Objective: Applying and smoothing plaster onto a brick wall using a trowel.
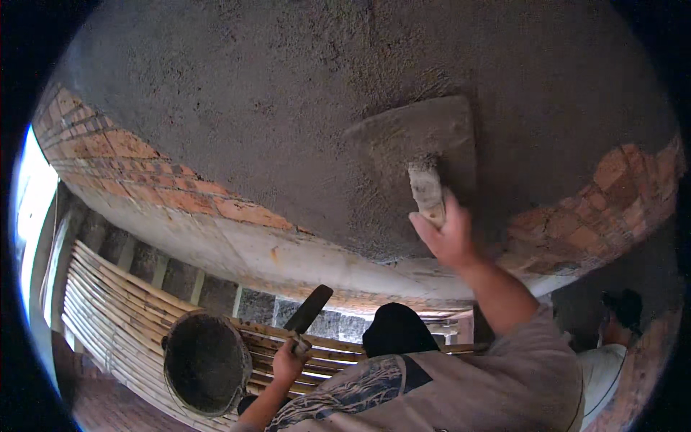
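The float (432, 129) is grey, the bricks (248, 213) orange

Left of the float (430, 133), the plastered wall (216, 86) offers a broad open sweep to its brick-edged lower left; above, room runs to the wall's upper part. Over the bamboo platform (129, 306), the bucket (207, 366) and the left hand (289, 362), its upraised trowel (309, 309) included, leave a narrow gap.

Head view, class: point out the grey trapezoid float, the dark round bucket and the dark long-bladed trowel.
Grey trapezoid float (440, 133), head view: on its flat plate.
Dark round bucket (245, 360), head view: on its right wall.
Dark long-bladed trowel (309, 309), head view: on its blade.
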`<state>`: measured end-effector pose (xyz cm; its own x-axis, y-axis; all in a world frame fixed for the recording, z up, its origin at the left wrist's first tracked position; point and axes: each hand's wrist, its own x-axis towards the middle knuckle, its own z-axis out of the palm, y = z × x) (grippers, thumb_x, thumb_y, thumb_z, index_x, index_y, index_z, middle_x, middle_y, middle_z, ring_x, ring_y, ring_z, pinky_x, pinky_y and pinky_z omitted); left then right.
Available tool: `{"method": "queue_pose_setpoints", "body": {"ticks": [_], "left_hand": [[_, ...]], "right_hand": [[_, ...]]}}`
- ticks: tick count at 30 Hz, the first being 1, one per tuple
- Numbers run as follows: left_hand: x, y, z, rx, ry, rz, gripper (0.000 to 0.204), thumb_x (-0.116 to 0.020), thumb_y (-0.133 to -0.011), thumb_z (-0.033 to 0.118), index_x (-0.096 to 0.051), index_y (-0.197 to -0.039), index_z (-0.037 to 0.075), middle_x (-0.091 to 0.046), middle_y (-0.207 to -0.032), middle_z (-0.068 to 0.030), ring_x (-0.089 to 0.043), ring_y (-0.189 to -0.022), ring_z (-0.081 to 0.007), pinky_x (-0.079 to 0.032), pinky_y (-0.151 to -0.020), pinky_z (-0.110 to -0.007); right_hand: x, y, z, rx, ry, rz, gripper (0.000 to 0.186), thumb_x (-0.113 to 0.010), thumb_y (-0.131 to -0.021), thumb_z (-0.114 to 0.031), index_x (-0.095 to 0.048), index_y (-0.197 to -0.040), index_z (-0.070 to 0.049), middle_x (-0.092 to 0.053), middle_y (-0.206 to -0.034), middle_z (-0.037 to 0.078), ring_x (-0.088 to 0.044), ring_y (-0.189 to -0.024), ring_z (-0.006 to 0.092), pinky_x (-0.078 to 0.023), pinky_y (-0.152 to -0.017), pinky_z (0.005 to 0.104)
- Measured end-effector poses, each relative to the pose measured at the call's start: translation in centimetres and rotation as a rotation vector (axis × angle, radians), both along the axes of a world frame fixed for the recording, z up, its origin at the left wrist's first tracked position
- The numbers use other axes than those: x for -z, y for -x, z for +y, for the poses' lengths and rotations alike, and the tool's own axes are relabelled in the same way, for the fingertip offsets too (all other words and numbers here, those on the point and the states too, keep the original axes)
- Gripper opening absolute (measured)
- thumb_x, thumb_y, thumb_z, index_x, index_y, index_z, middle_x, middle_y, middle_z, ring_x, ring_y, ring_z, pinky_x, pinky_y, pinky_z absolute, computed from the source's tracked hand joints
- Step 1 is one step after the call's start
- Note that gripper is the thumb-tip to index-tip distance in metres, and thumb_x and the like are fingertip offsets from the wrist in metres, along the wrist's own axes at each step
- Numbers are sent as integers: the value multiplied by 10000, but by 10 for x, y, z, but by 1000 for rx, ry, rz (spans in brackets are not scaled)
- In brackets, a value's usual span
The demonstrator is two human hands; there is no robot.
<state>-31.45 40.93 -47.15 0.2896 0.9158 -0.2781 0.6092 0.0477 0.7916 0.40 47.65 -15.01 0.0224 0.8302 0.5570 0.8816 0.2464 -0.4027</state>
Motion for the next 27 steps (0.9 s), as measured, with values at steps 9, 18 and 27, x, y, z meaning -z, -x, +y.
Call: {"method": "queue_pose_setpoints", "body": {"ticks": [9, 18, 27], "left_hand": [[-11, -39, -14, -23, -31, -100, 414, -738, -638, 269, -566, -964, 82, -617, -751, -129, -573, -640, -331, -447, -586, -392], [-50, -75, -5, 18, -22, -62, 405, -747, -627, 287, -578, -932, 81, -617, -720, -109, -575, -626, -312, -446, -581, -385], [-41, -58, 13, 36, 118, -121, 424, -755, -616, 285, -580, -944, 82, -619, -779, -114, -574, -640, -328, -451, -579, -385]], "right_hand": [[35, -42, 27, 88, 87, -146, 323, -685, -727, -174, -514, -950, -15, -607, -655, 131, -582, -488, 272, -432, -410, 361], [-38, -119, 6, 85, 14, -53, 362, -655, -758, -269, -501, -949, -4, -617, -687, 127, -573, -491, 265, -435, -413, 356], [-78, -219, -109, 43, -300, 753, 354, -526, -776, -39, -470, -1124, -78, -506, -631, 27, -412, -442, 101, -370, -395, 243]]}}
